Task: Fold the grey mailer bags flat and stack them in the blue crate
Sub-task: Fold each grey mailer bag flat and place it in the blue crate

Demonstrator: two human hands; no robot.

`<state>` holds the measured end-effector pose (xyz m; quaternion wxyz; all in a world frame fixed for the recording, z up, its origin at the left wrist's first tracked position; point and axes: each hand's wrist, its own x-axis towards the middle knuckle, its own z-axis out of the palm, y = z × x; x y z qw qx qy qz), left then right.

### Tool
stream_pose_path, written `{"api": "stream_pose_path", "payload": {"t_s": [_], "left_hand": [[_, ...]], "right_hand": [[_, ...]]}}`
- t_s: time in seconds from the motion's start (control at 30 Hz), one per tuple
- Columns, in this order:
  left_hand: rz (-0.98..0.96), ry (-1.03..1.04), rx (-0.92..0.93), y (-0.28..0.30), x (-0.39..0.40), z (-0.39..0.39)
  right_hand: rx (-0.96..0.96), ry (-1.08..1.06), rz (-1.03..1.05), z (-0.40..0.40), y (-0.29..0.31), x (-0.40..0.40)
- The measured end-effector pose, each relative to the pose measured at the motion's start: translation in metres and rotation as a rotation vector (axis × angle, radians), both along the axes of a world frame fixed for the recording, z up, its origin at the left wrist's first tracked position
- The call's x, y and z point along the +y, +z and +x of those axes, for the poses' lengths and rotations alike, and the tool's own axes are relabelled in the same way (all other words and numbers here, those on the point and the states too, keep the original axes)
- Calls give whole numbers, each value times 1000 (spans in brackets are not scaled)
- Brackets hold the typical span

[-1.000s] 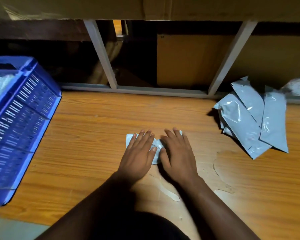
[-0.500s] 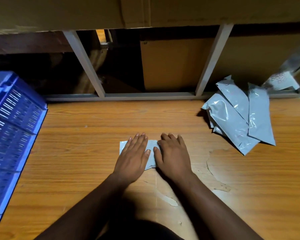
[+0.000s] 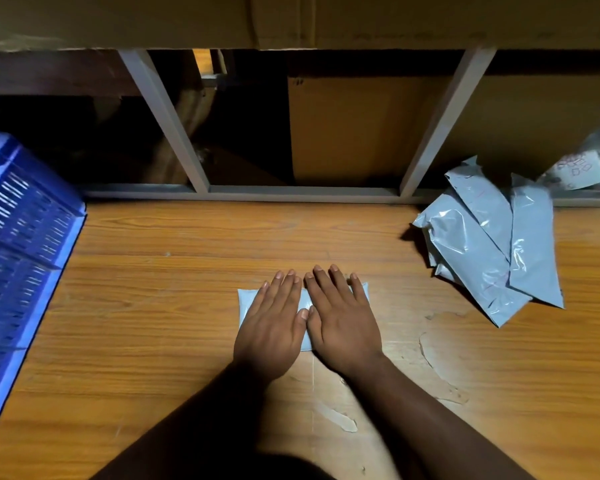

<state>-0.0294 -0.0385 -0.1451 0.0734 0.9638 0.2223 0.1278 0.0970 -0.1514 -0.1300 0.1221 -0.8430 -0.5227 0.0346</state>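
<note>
- Left hand (image 3: 274, 327): flat, fingers straight and together, palm down on the left part of the folded bag (image 3: 245, 303). It presses; it grips nothing.
- Right hand (image 3: 342, 323): flat, fingers straight and slightly spread, palm down on the right part of the same bag. It presses; it grips nothing.
- The two hands lie side by side, thumbs touching near the bag's middle.
- Folded bag: a small grey rectangle, flat on the table (image 3: 153, 306), at centre. Only its left edge, right corner and a strip between the hands show.
- Pile (image 3: 492, 244): several unfolded grey bags, creased and overlapping, on the table at far right, well apart from the hands.
- Crate (image 3: 18, 244): blue, slotted walls, at the table's left edge, well apart from the folded bag. Its contents cannot be seen.
- Table: wood grain, with peeled laminate patches near the right forearm.
- Frame (image 3: 163, 119): grey metal bars along the table's far edge, cardboard (image 3: 354, 129) behind them.
</note>
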Motion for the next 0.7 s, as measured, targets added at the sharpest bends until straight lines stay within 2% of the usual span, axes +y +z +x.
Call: {"api": "stream_pose_path", "payload": {"t_s": [0.13,0.6,0.7], "left_hand": [[53,-11,-12,-2,3,4],[-10,-4,11,-8,4,6],[-4,0,64,-6,3,5]], "right_hand": [[-4,-11,-29,0,0,5],[2,-4,-80,1,-5,11],[27,-16,-108,0,-6,10]]}}
